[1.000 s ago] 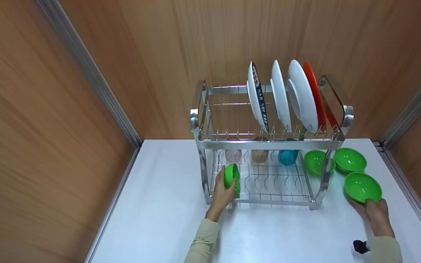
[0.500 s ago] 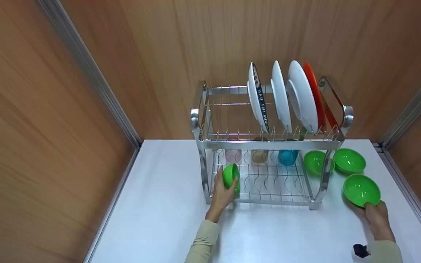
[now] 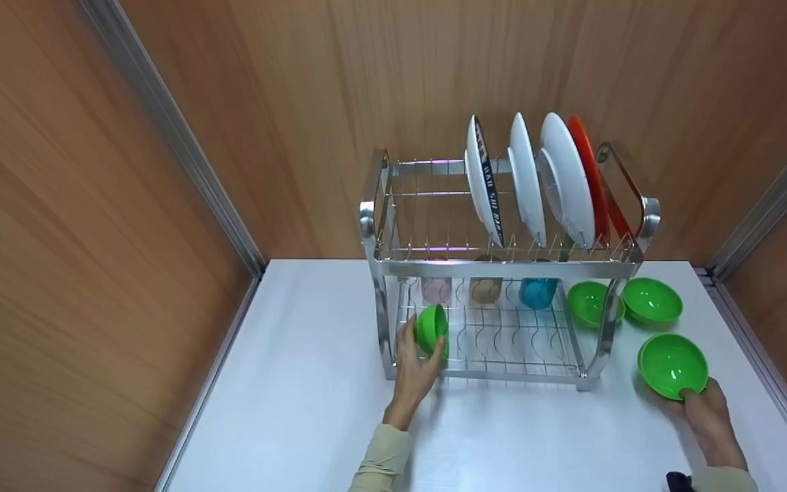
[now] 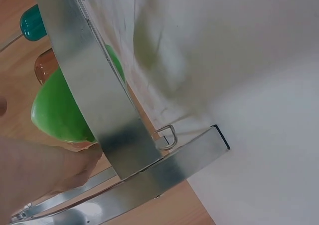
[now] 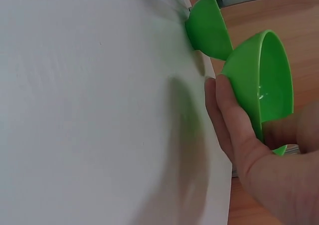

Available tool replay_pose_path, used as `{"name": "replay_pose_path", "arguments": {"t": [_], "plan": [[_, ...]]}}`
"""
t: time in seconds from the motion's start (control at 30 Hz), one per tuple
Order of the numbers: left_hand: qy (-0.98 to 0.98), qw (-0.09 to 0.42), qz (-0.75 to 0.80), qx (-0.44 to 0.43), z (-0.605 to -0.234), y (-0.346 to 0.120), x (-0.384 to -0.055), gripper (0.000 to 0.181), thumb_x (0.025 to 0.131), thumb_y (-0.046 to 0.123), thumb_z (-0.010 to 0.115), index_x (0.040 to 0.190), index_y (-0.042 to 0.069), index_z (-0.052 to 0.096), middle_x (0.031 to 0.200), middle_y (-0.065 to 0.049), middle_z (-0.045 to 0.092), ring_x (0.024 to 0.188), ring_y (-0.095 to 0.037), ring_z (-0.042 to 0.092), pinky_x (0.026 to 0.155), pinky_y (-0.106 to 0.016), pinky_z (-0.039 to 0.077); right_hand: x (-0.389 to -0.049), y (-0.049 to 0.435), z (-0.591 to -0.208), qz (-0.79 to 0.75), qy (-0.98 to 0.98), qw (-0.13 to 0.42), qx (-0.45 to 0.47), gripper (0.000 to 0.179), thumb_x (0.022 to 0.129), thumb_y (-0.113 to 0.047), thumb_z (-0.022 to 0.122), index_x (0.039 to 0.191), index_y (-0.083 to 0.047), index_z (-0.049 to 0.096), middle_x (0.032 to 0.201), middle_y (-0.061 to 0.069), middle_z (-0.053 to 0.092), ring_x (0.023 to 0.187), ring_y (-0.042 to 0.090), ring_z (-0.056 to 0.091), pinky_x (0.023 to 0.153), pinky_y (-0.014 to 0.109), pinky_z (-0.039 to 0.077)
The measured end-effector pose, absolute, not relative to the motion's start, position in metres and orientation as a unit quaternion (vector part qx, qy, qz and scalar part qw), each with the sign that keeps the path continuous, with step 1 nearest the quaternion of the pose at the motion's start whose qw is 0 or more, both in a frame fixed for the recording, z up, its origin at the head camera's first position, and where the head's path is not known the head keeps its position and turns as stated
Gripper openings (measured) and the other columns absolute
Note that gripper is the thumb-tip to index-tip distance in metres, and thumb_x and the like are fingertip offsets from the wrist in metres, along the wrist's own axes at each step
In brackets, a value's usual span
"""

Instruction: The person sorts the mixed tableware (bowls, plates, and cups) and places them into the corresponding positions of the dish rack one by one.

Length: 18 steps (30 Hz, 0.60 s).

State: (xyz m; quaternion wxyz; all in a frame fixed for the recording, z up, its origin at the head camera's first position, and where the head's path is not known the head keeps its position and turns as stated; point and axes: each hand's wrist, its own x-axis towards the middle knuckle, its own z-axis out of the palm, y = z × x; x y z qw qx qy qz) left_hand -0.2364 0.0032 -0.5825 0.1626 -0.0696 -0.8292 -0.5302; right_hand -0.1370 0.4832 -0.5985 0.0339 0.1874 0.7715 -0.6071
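Observation:
My left hand (image 3: 415,372) holds a small green bowl (image 3: 429,329), tipped on its side, at the front left of the dish rack's (image 3: 503,270) lower tier. In the left wrist view the rack's flat metal bar partly hides that bowl (image 4: 60,110). Right of the rack, my right hand (image 3: 709,418) grips another green bowl (image 3: 671,367) by its near edge. The right wrist view shows the thumb inside this bowl (image 5: 244,80) and fingers under its outer wall, raised off the white table (image 5: 89,105).
Two more green bowls (image 3: 653,301) stand beside the rack's right side. Pink (image 3: 436,291), brown (image 3: 486,292) and blue cups (image 3: 537,294) sit at the back of the lower tier. White plates (image 3: 568,181) and a red one (image 3: 588,178) stand upright on top. Wooden walls (image 3: 298,137) enclose the table.
My right hand has drawn its bowl a little toward me and to the left, away from the other bowls. The left hand's bowl has tilted slightly leftward; that hand has hardly moved.

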Motion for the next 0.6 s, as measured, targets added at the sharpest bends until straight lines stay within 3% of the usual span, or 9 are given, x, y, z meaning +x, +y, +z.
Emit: {"name": "replay_pose_path", "arguments": {"t": [0.2, 0.4, 0.6], "plan": [[-0.819, 0.207, -0.53, -0.082, -0.581, 0.005, -0.227, 0.061, 0.097, 0.019, 0.072, 0.147, -0.003, 0.044, 0.14, -0.02, 0.05, 0.126, -0.037, 0.054, 0.105, -0.054, 0.048, -0.131, 0.483, -0.59, -0.587, 0.786, 0.062, 0.185, 0.064, 0.105, 0.0, 0.028, 0.151, 0.02, -0.011, 0.154, 0.044, 0.011, 0.094, -0.013, 0.049, 0.091, 0.017, 0.052], [-0.806, 0.218, -0.545, -0.081, -0.584, 0.006, -0.216, 0.058, 0.099, 0.019, 0.07, 0.146, -0.004, 0.045, 0.14, -0.021, 0.049, 0.129, -0.039, 0.053, 0.106, -0.056, 0.046, -0.124, 0.477, -0.583, -0.549, 0.814, 0.073, 0.177, 0.064, 0.107, -0.007, 0.03, 0.152, 0.019, -0.008, 0.15, 0.041, 0.022, 0.1, 0.001, 0.052, 0.085, 0.018, 0.051], [-0.794, 0.228, -0.558, -0.081, -0.586, 0.007, -0.205, 0.053, 0.099, 0.018, 0.07, 0.141, -0.005, 0.048, 0.134, -0.02, 0.053, 0.125, -0.039, 0.056, 0.103, -0.058, 0.048, -0.118, 0.47, -0.578, -0.538, 0.821, 0.092, 0.168, 0.067, 0.108, -0.009, 0.03, 0.152, 0.018, -0.012, 0.152, 0.04, 0.021, 0.102, 0.002, 0.051, 0.087, 0.022, 0.051]]}}
